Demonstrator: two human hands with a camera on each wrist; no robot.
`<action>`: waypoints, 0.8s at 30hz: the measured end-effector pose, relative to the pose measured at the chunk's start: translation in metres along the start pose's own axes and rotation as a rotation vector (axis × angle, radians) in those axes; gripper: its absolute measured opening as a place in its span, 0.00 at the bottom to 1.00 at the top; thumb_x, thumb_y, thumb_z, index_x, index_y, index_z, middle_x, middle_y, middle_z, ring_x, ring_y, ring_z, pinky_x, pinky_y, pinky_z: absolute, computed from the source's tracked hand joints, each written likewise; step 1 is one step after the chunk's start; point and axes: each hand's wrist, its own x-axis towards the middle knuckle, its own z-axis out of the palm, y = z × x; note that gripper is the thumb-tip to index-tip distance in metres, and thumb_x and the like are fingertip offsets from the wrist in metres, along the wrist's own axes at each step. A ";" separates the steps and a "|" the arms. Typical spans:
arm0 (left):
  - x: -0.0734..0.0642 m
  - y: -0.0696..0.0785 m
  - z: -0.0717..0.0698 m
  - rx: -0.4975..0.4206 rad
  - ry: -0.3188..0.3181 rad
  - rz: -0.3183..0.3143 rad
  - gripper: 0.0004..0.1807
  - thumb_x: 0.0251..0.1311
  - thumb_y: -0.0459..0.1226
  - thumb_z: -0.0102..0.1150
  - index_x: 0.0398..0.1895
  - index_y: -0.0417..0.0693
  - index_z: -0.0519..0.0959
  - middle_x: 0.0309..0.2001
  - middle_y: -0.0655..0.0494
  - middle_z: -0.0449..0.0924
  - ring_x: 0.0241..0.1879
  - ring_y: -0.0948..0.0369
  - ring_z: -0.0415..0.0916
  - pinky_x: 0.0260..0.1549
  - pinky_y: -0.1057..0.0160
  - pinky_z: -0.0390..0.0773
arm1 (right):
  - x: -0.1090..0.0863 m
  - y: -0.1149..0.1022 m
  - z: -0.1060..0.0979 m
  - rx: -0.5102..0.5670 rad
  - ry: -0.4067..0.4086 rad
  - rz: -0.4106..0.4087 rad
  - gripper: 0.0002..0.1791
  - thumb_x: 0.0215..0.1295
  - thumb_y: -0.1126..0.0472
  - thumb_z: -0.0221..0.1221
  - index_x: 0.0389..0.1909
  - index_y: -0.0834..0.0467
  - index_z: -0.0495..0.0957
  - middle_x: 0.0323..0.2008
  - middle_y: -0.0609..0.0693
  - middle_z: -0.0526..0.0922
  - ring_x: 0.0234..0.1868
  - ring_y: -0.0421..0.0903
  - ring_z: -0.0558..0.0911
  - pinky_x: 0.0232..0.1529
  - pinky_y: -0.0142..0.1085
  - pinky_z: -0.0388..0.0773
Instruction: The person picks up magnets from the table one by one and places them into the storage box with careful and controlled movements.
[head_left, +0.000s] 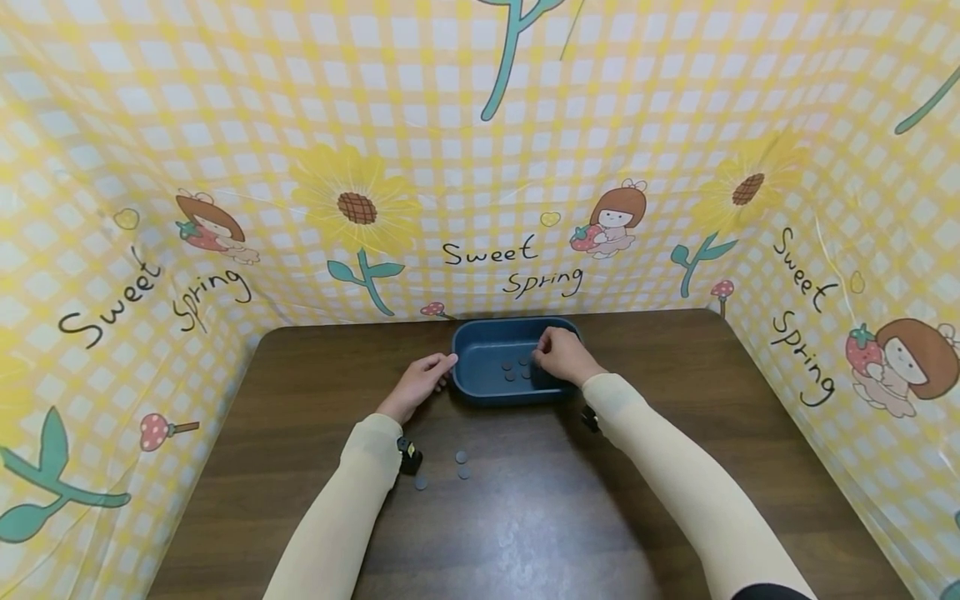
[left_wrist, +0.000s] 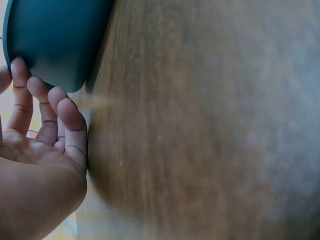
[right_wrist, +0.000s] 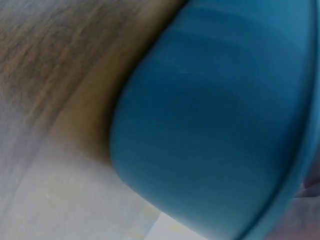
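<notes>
A blue oblong tray (head_left: 480,393) with raised walls stands at the far side of the table. At its left end my left hand (head_left: 420,383) pinches the rim between thumb and forefinger; in the left wrist view the other fingers (left_wrist: 72,117) bend close to the outer wall. My right hand (head_left: 566,357) reaches over the tray's right side, fingers curled and fingertips pointing down inside. I cannot tell whether a disc is between them. Several small dark discs (head_left: 510,376) lie on the tray floor beside those fingertips. The right wrist view is mostly filled by the tray's outer wall (right_wrist: 200,125).
Three small grey discs (head_left: 461,457) lie on the brown wooden table (head_left: 540,517), nearer to me and close to the left wrist camera (head_left: 409,457). A yellow checked cloth (head_left: 450,192) with flower prints rises behind the table and on both sides.
</notes>
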 end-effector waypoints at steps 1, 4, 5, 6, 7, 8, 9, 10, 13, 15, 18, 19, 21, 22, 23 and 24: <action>0.000 0.000 0.000 -0.002 0.002 -0.002 0.25 0.79 0.59 0.57 0.39 0.46 0.82 0.42 0.44 0.78 0.41 0.53 0.74 0.45 0.58 0.75 | -0.001 0.000 -0.002 0.010 0.008 -0.010 0.07 0.77 0.60 0.63 0.41 0.59 0.79 0.38 0.54 0.83 0.36 0.50 0.80 0.45 0.46 0.79; 0.001 0.000 0.000 -0.002 0.005 -0.005 0.25 0.79 0.59 0.57 0.39 0.47 0.82 0.42 0.44 0.78 0.41 0.53 0.73 0.45 0.58 0.75 | -0.005 -0.002 -0.008 0.060 0.025 -0.018 0.06 0.78 0.60 0.64 0.42 0.59 0.80 0.39 0.53 0.83 0.38 0.50 0.80 0.45 0.46 0.79; 0.001 0.000 0.000 -0.002 0.007 -0.005 0.25 0.79 0.59 0.57 0.39 0.47 0.82 0.42 0.44 0.77 0.41 0.53 0.73 0.45 0.58 0.75 | -0.007 -0.003 -0.010 0.074 0.029 -0.021 0.06 0.78 0.59 0.64 0.43 0.59 0.80 0.40 0.53 0.83 0.39 0.50 0.80 0.46 0.46 0.80; 0.001 0.000 0.000 0.000 0.007 -0.005 0.25 0.79 0.59 0.56 0.40 0.47 0.82 0.42 0.44 0.77 0.40 0.53 0.73 0.45 0.58 0.75 | -0.009 -0.003 -0.012 0.091 0.031 -0.023 0.06 0.78 0.59 0.64 0.44 0.58 0.80 0.41 0.53 0.83 0.40 0.50 0.80 0.46 0.46 0.80; 0.001 0.000 0.000 0.002 0.007 -0.004 0.25 0.79 0.59 0.56 0.40 0.47 0.82 0.42 0.44 0.77 0.40 0.53 0.73 0.45 0.57 0.75 | -0.011 -0.003 -0.014 0.109 0.034 -0.023 0.06 0.78 0.59 0.63 0.44 0.58 0.80 0.41 0.53 0.83 0.41 0.50 0.80 0.46 0.46 0.80; 0.000 0.000 0.000 0.004 0.007 -0.003 0.25 0.79 0.59 0.56 0.40 0.47 0.82 0.42 0.43 0.77 0.40 0.53 0.73 0.45 0.57 0.75 | -0.013 -0.003 -0.016 0.123 0.040 -0.023 0.06 0.79 0.58 0.63 0.45 0.58 0.81 0.42 0.53 0.83 0.41 0.50 0.80 0.47 0.46 0.80; 0.000 0.000 0.000 0.004 0.006 -0.002 0.25 0.79 0.59 0.56 0.40 0.47 0.82 0.42 0.43 0.77 0.40 0.53 0.73 0.45 0.57 0.75 | -0.016 -0.003 -0.018 0.134 0.047 -0.026 0.06 0.79 0.58 0.63 0.45 0.57 0.81 0.42 0.53 0.83 0.42 0.51 0.80 0.47 0.46 0.80; 0.000 0.000 0.000 0.006 0.005 -0.001 0.25 0.79 0.59 0.56 0.40 0.47 0.82 0.42 0.43 0.77 0.41 0.53 0.73 0.45 0.57 0.75 | -0.018 -0.002 -0.020 0.143 0.056 -0.031 0.06 0.79 0.58 0.63 0.46 0.57 0.81 0.43 0.53 0.83 0.43 0.51 0.80 0.48 0.46 0.80; 0.000 0.000 0.000 0.007 0.004 0.001 0.25 0.79 0.59 0.56 0.39 0.47 0.82 0.42 0.43 0.78 0.41 0.52 0.74 0.45 0.58 0.75 | -0.023 0.001 -0.026 0.154 0.104 -0.052 0.06 0.79 0.58 0.63 0.46 0.57 0.81 0.44 0.53 0.83 0.43 0.51 0.79 0.48 0.46 0.79; 0.000 0.000 -0.001 0.001 0.003 -0.001 0.24 0.79 0.58 0.56 0.39 0.47 0.82 0.42 0.44 0.78 0.41 0.52 0.74 0.45 0.58 0.75 | -0.027 0.003 -0.029 0.151 0.144 -0.072 0.06 0.79 0.58 0.64 0.46 0.56 0.82 0.43 0.53 0.82 0.42 0.51 0.79 0.47 0.46 0.78; 0.000 -0.001 -0.001 -0.002 0.002 -0.005 0.24 0.80 0.58 0.56 0.39 0.47 0.81 0.42 0.44 0.77 0.41 0.52 0.73 0.45 0.57 0.75 | -0.033 0.008 -0.033 0.138 0.202 -0.090 0.05 0.79 0.58 0.63 0.45 0.57 0.81 0.42 0.54 0.81 0.41 0.51 0.77 0.45 0.46 0.75; 0.000 -0.001 -0.001 -0.002 0.002 -0.004 0.24 0.80 0.57 0.56 0.39 0.47 0.81 0.41 0.45 0.77 0.41 0.52 0.73 0.45 0.57 0.75 | -0.036 0.010 -0.035 0.140 0.219 -0.090 0.05 0.79 0.59 0.63 0.46 0.57 0.81 0.42 0.54 0.81 0.41 0.52 0.77 0.45 0.46 0.75; 0.000 -0.001 0.000 0.001 0.003 -0.001 0.24 0.80 0.57 0.56 0.39 0.46 0.81 0.41 0.44 0.77 0.41 0.51 0.73 0.45 0.57 0.75 | -0.041 0.015 -0.036 0.148 0.253 -0.082 0.06 0.79 0.59 0.63 0.46 0.57 0.81 0.43 0.55 0.80 0.41 0.52 0.77 0.45 0.46 0.74; 0.001 -0.001 0.000 0.003 0.003 0.000 0.24 0.80 0.57 0.56 0.39 0.46 0.81 0.41 0.44 0.77 0.42 0.51 0.74 0.45 0.57 0.75 | -0.043 0.017 -0.037 0.150 0.267 -0.076 0.06 0.79 0.59 0.63 0.47 0.58 0.80 0.43 0.55 0.80 0.41 0.52 0.77 0.45 0.45 0.74; 0.001 -0.001 0.000 0.004 0.003 0.002 0.24 0.80 0.57 0.56 0.40 0.45 0.81 0.41 0.44 0.77 0.42 0.50 0.74 0.45 0.56 0.75 | -0.045 0.019 -0.037 0.155 0.281 -0.069 0.06 0.79 0.59 0.63 0.47 0.58 0.80 0.44 0.55 0.80 0.41 0.52 0.77 0.45 0.45 0.74; 0.001 -0.001 0.000 0.002 0.003 0.002 0.24 0.80 0.57 0.56 0.40 0.45 0.81 0.42 0.44 0.77 0.42 0.50 0.74 0.46 0.56 0.75 | -0.047 0.020 -0.038 0.166 0.295 -0.060 0.07 0.79 0.58 0.63 0.47 0.58 0.80 0.44 0.55 0.80 0.41 0.52 0.77 0.45 0.45 0.74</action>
